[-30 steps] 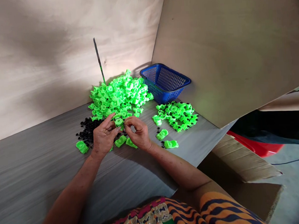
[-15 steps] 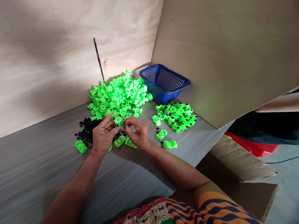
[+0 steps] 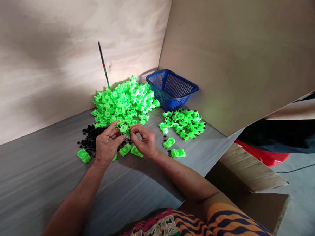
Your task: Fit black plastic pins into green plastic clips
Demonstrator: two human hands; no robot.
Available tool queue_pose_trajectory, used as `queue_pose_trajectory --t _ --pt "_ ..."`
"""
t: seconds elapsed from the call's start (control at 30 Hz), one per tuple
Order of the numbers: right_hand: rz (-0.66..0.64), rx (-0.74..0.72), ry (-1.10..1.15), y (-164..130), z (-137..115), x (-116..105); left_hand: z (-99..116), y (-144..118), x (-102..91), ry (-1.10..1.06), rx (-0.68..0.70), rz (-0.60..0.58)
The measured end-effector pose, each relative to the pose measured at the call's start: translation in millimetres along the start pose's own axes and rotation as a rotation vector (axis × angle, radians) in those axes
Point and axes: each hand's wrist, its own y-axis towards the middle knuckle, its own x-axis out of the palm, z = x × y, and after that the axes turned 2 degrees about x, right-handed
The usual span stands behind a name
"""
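Note:
My left hand (image 3: 107, 143) grips a green toy car body (image 3: 123, 127) by its edge, with a black axle across its far end. At the body's near end, my right hand (image 3: 144, 140) pinches a small black wheel axle (image 3: 129, 133), largely hidden by the fingers. Beneath the hands lie loose green car bodies (image 3: 125, 150). To the left is a heap of black wheel axles (image 3: 89, 138), with one green body (image 3: 83, 156) in front of it. Behind the hands rises a big pile of green car bodies (image 3: 122, 102).
A blue plastic basket (image 3: 169, 102) stands at the back right. Before it lie green cars with black wheels (image 3: 184, 122). Two green bodies (image 3: 178, 153) with axles beside them sit nearer. Wooden panels (image 3: 64, 49) wall the table; a cardboard box (image 3: 257, 204) is below right. Someone's arm (image 3: 299, 109) shows far right.
The view has shifted very slightly. Both hands keep the same grip on the green car body and the black axle; nothing else has visibly moved.

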Motion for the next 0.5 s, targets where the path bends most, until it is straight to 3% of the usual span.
queue_pose_trajectory --t 0.5 --pt "-0.038 0.052 0.023 1.2 3.3 7.2 5.7 -2.5 2.9 -0.068 -0.04 0.061"
